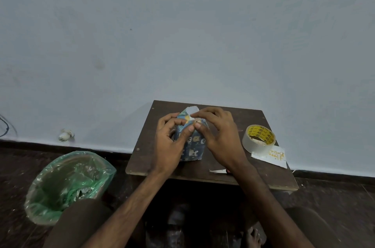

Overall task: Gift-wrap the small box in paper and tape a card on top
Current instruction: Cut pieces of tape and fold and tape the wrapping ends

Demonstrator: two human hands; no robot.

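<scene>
The bare forearms [129,203], nearest the lens, are brought up from six o'clock to meet over a low dark table [203,175]. The left hand [170,142] is curled round the upper left side of the small box [194,147], with the thumb laid on the near face, seemingly so that the box is kept upright and the paper held taut. The right hand [219,136] is closed on the paper flap [192,110] at the box's top end. Thumb and forefinger are pinched together at the fold, probably so that the loose end can be creased down. The box is stood on end at the table's centre, already sleeved in blue animal-print paper, with only this top end judged unfinished.

At three o'clock from the box a tape roll [258,138] is parked within the right hand's reach, presumably for sealing the flap. The card [276,155] is left just beyond it, at four o'clock, partly under the roll, and is not yet fixed on. A paper scrap [218,171] is seen at five o'clock. A green-lined bin [67,185] is stationed on the floor at eight o'clock, likely for offcuts.
</scene>
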